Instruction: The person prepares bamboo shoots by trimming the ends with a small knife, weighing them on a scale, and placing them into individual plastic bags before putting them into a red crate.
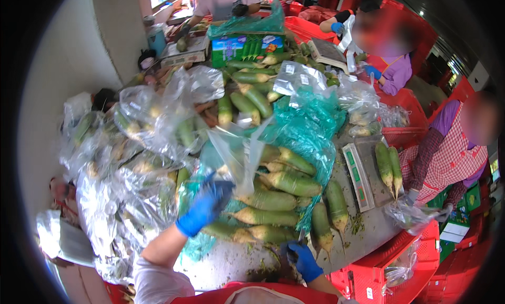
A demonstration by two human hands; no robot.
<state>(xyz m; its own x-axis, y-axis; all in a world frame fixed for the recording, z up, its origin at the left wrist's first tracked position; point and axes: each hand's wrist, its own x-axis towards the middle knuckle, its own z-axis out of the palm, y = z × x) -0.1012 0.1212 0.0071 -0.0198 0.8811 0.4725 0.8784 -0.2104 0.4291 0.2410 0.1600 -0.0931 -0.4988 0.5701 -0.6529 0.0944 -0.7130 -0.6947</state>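
My left hand [209,205], in a blue glove with a dark palm, is blurred over the near end of a radish pile. A clear plastic bag [240,158] flares up from its fingers. Under and beyond the bag, green radishes [272,199] with pale tips lie in rows on a torn green plastic liner [309,126]. My right hand [302,260], also gloved, is curled low at the table's near edge. A thin greyish piece [302,236] sticks up from it, perhaps a blade; its grip is partly hidden. Two loose radishes [322,229] lie just beyond that hand.
Bagged radishes [130,201] crowd the left side. At right, a scale [361,177] carries two radishes, beside a co-worker [442,150] with a plastic bag. Red crates [394,272] stand below the table's right edge. A printed carton [248,49] stands at the far end, near other workers.
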